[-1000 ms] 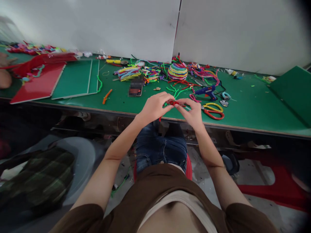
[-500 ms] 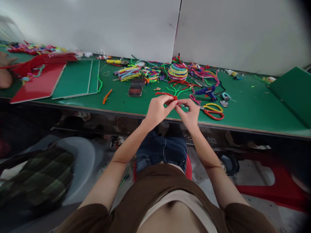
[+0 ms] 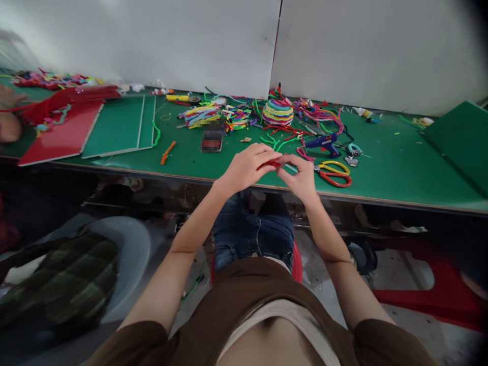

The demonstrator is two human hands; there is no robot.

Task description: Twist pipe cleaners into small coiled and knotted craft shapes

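Observation:
Over the table's front edge, my left hand (image 3: 247,166) and my right hand (image 3: 299,175) meet fingertip to fingertip. Between them is a red pipe cleaner (image 3: 273,163), pinched by both and mostly covered by my fingers. Just beyond my fingers lie green pipe cleaner pieces (image 3: 276,142). Scissors (image 3: 334,173) with one yellow and one red handle lie by my right hand, their blades partly behind it. Behind them rests a blue glue gun (image 3: 323,146), with a pink pipe cleaner (image 3: 304,154) close to its tip.
A striped ball of coiled pipe cleaners (image 3: 278,112), bundles of cut pieces (image 3: 201,115) and a phone (image 3: 212,138) stand toward the back. An orange piece (image 3: 168,152) lies left. Red and green boards (image 3: 118,124) sit farther left, near another person's hand (image 3: 9,114).
My left hand has turned flatter over the red pipe cleaner, whose long free end no longer shows. My right hand has shifted slightly, still pinching.

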